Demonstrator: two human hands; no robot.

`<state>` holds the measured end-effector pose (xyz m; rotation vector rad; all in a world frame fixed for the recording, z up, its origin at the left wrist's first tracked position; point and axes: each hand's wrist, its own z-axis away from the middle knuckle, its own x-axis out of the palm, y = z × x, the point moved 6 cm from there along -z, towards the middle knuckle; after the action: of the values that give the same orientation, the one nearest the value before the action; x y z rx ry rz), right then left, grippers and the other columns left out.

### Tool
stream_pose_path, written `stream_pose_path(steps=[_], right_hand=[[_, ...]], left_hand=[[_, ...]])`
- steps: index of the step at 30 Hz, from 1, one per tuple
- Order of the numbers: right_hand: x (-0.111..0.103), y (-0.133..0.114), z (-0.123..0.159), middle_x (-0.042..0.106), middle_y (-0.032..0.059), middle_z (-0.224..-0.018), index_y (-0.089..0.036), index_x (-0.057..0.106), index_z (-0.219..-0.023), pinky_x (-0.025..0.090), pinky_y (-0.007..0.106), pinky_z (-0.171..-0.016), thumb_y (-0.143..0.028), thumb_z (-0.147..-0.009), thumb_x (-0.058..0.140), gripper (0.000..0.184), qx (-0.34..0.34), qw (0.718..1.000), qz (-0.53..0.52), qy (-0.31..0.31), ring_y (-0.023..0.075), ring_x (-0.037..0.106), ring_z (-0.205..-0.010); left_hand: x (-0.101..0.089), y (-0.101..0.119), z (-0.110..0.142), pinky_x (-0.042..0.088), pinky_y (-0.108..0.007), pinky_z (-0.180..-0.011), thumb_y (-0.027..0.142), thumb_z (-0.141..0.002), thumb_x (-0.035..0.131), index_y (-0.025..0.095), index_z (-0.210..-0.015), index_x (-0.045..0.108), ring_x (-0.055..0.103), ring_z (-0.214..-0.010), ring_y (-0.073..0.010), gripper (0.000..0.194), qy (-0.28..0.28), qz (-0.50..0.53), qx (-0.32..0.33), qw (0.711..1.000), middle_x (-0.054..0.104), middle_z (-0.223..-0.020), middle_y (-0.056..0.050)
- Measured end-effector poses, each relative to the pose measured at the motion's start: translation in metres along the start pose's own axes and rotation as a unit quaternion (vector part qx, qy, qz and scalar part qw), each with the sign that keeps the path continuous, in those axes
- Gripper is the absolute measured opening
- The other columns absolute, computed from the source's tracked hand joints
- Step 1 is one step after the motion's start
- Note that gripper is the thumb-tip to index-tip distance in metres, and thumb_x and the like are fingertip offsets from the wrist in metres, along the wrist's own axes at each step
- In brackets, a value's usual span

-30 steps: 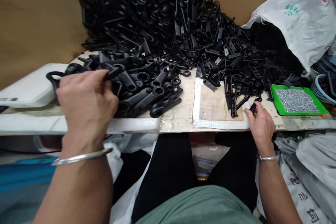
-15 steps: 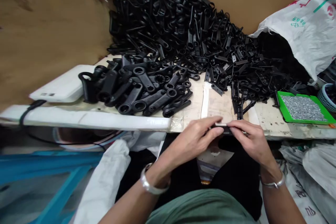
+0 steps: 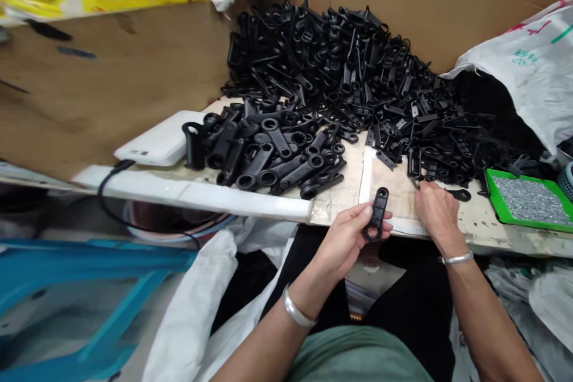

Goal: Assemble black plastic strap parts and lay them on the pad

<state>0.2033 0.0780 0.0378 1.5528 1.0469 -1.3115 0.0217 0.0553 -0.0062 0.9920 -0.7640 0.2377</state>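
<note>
My left hand point(image 3: 347, 242) is closed around a black plastic link point(image 3: 377, 215) with a round hole at each end. The link stands nearly upright between thumb and fingers, over the table's front edge. My right hand point(image 3: 437, 215) is on the table to the right, its fingers curled together beside small black parts. A thin dark tip shows at the right fingertips; what they pinch is mostly hidden. Another black link point(image 3: 459, 195) lies just right of that hand. Small flat black strips point(image 3: 441, 125) are heaped behind it.
A large heap of black links point(image 3: 313, 54) fills the back, with a nearer group point(image 3: 277, 152) at left. A green tray point(image 3: 528, 198) of small metal pieces stands right, under a white sack point(image 3: 528, 65). A white box point(image 3: 156, 140) with a black cable sits left.
My hands were together at the table edge and have parted. The left now holds the link upright; the right has moved forward to the small parts. The view has shifted left.
</note>
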Motion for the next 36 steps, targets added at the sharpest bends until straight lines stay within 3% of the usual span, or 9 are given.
stream_pose_path(steps=[4, 7, 9, 12, 19, 22, 27, 32, 36], right_hand=[[-0.009, 0.015, 0.008, 0.075, 0.011, -0.094, -0.019, 0.074, -0.105, 0.053, 0.038, -0.073, -0.027, -0.088, 0.055, 0.027, 0.0, 0.968, -0.244, 0.063, 0.0245, 0.069, -0.082], [-0.006, 0.007, 0.031, 0.072, 0.0045, -0.074, -0.017, 0.075, -0.102, 0.054, 0.032, -0.055, -0.039, -0.078, 0.068, 0.033, 0.014, 0.838, -0.545, 0.011, 0.0167, 0.063, -0.058], [-0.002, -0.011, 0.048, 0.068, 0.0008, -0.066, -0.017, 0.075, -0.1, 0.053, 0.028, -0.048, -0.041, -0.072, 0.075, 0.037, 0.031, 0.753, -0.656, -0.043, 0.013, 0.059, -0.05], [0.001, -0.034, 0.063, 0.065, -0.0012, -0.065, -0.018, 0.073, -0.097, 0.055, 0.026, -0.047, -0.04, -0.071, 0.077, 0.034, 0.053, 0.693, -0.717, -0.05, 0.0106, 0.058, -0.049], [0.007, -0.045, 0.058, 0.059, -0.0035, -0.078, -0.02, 0.064, -0.103, 0.053, 0.021, -0.042, -0.038, -0.071, 0.077, 0.039, 0.06, 0.693, -0.716, -0.053, 0.0084, 0.059, -0.049], [0.007, -0.045, 0.059, 0.058, -0.0036, -0.08, -0.02, 0.062, -0.103, 0.05, 0.02, -0.039, -0.041, -0.072, 0.075, 0.039, 0.054, 0.696, -0.712, -0.077, 0.0072, 0.058, -0.046], [0.002, -0.043, 0.059, 0.06, -0.0036, -0.075, -0.019, 0.064, -0.101, 0.045, 0.019, -0.038, -0.042, -0.072, 0.075, 0.039, 0.04, 0.721, -0.687, -0.085, 0.0061, 0.054, -0.043], [0.002, -0.037, 0.054, 0.068, 0.0017, -0.071, -0.015, 0.07, -0.098, 0.053, 0.026, -0.05, -0.043, -0.07, 0.076, 0.04, 0.012, 0.746, -0.654, -0.126, 0.0122, 0.061, -0.051], [-0.006, -0.026, 0.049, 0.073, 0.0062, -0.092, -0.019, 0.072, -0.102, 0.058, 0.031, -0.07, -0.039, -0.073, 0.075, 0.035, -0.022, 0.775, -0.629, -0.055, 0.0169, 0.067, -0.075]], left_hand=[[-0.002, -0.001, -0.002, 0.054, -0.029, -0.074, 0.019, -0.083, 0.065, 0.008, -0.097, 0.07, 0.068, -0.074, -0.0162, 0.018, 0.011, 0.046, 0.002, 0.999, 0.073, -0.096, -0.014], [-0.001, -0.003, -0.004, 0.051, -0.027, -0.074, 0.018, -0.08, 0.069, 0.01, -0.101, 0.071, 0.067, -0.077, -0.0159, 0.022, 0.003, 0.064, 0.02, 0.998, 0.073, -0.094, -0.012], [0.002, -0.004, -0.006, 0.05, -0.026, -0.073, 0.02, -0.077, 0.072, 0.011, -0.103, 0.071, 0.065, -0.077, -0.0148, 0.027, -0.01, 0.072, 0.039, 0.997, 0.072, -0.091, -0.01], [0.007, -0.007, -0.006, 0.048, -0.026, -0.069, 0.024, -0.074, 0.076, 0.013, -0.107, 0.07, 0.06, -0.072, -0.0131, 0.036, -0.023, 0.075, 0.063, 0.995, 0.07, -0.089, -0.006], [0.006, -0.011, -0.004, 0.044, -0.025, -0.063, 0.032, -0.076, 0.076, 0.015, -0.12, 0.066, 0.054, -0.063, -0.011, 0.049, -0.011, 0.025, 0.107, 0.994, 0.066, -0.074, -0.002], [0.005, -0.011, -0.003, 0.047, -0.026, -0.064, 0.035, -0.079, 0.072, 0.016, -0.121, 0.066, 0.058, -0.065, -0.012, 0.046, 0.0, -0.018, 0.121, 0.993, 0.071, -0.082, -0.004], [0.007, -0.007, 0.0, 0.047, -0.029, -0.099, 0.027, -0.083, 0.067, 0.023, -0.125, 0.064, 0.06, -0.117, -0.0206, 0.043, -0.018, -0.099, 0.183, 0.978, 0.065, -0.128, -0.005], [0.004, 0.002, 0.005, 0.043, -0.035, -0.108, 0.02, -0.083, 0.065, 0.022, -0.127, 0.063, 0.058, -0.123, -0.0239, 0.044, -0.011, -0.243, 0.24, 0.94, 0.065, -0.13, -0.005], [0.007, 0.012, 0.013, 0.049, -0.034, -0.099, 0.016, -0.088, 0.054, 0.021, -0.125, 0.063, 0.065, -0.111, -0.0234, 0.039, -0.004, -0.375, 0.267, 0.887, 0.07, -0.121, -0.005]])
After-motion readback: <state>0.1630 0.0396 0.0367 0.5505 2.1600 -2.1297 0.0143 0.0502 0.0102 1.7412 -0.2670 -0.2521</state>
